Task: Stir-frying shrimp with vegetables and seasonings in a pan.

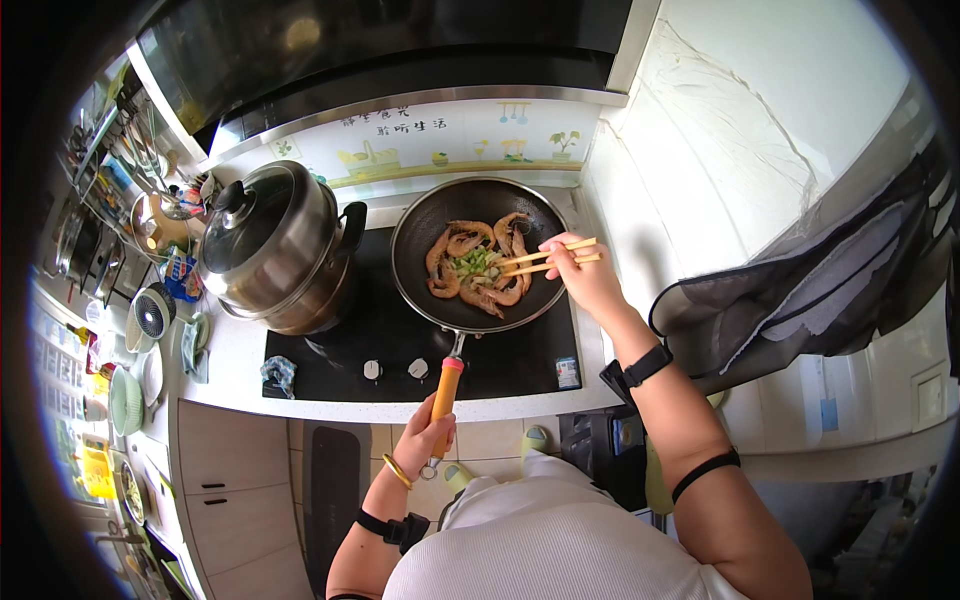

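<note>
A dark frying pan (420, 225) with a honeycomb-like inner surface sits over the right side of the black cooktop (337, 375). Around its middle lie several cooked shrimp (442, 277), with chopped green onion and pale bits (474, 262) among them. My left hand (426, 439) is wrapped around the pan's orange-yellow handle (448, 386). From the right, my right hand (581, 274) grips a pair of wooden chopsticks (544, 256). Their tips reach into the food near the pan's centre; whether they pinch a piece I cannot tell.
Left of the pan stands a tall steel steamer pot (262, 255) with a glass lid. A crumpled cloth (279, 373) lies at the cooktop's left corner. Farther left are a small fan (154, 311) and a green basin (125, 401). Dark fabric (795, 292) hangs at right.
</note>
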{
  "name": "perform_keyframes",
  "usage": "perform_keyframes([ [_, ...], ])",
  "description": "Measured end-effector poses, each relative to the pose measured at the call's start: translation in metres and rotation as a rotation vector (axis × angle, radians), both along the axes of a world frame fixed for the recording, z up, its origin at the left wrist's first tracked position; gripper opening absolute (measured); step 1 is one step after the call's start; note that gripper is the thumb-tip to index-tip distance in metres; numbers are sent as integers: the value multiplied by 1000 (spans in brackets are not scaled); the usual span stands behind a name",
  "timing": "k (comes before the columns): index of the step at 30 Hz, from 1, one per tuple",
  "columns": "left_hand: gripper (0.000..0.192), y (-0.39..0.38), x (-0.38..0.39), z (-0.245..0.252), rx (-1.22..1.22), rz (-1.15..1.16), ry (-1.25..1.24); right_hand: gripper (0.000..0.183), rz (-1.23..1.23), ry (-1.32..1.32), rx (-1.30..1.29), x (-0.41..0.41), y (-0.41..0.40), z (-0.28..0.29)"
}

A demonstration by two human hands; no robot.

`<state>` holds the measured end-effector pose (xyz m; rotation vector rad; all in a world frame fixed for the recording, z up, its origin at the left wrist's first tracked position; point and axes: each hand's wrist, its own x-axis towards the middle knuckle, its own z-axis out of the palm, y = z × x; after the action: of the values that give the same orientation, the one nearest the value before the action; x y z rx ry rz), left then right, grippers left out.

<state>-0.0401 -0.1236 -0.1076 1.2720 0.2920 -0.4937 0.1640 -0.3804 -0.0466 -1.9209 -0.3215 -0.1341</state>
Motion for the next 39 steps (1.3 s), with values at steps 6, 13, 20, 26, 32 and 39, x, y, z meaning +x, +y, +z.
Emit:
perform_keyframes([
  [6, 44, -1, 2, 0, -3, -6, 3, 16, 30, -65, 8, -4, 8, -9],
  [13, 43, 0, 1, -1, -19, -5, -6, 22, 7, 18, 66, -16, 10, 6],
  [20, 42, -1, 2, 1, -13, -13, -9, 19, 38, 48, 79, -28, 1, 2],
  [26, 41, 1, 1, 0, -9, -19, -4, 20, 29, 99, 183, -35, -4, 11],
  [32, 42, 0, 2, -1, -15, -31, -9, 22, 31, 115, 175, -38, -13, 3],
  [39, 50, 8, 1, -13, 66, 88, -134, 21, -52, 7, 260, -53, -26, 13],
])
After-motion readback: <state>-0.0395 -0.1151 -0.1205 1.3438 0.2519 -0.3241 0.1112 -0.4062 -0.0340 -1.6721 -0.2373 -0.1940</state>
